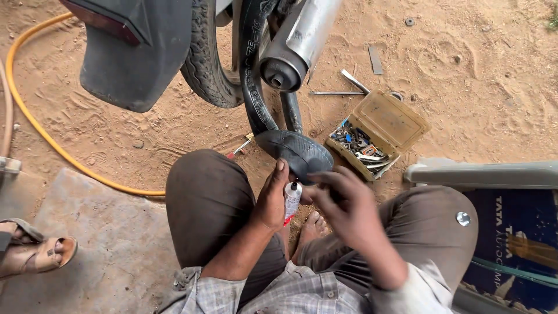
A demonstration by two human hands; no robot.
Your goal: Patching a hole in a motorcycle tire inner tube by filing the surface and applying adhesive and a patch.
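Note:
My left hand [270,197] grips a small white tube with a red end [292,199], held upright between my knees. My right hand [343,203] hovers just right of the tube, fingers curled toward its cap, blurred by motion. Just above both hands lies a folded section of black rubber inner tube [296,152], which runs up and loops around the motorcycle's rear tyre [206,64]. My thumb tip touches the rubber's lower edge. My bare foot [311,229] rests on the sand below the hands.
A chrome exhaust pipe [296,46] and black mudguard [133,52] hang above. An open yellowish box of small parts [378,134] sits at right, metal levers [349,87] behind it. A yellow hose [52,139] curves at left. Another person's sandalled foot [38,253] rests on a stone slab.

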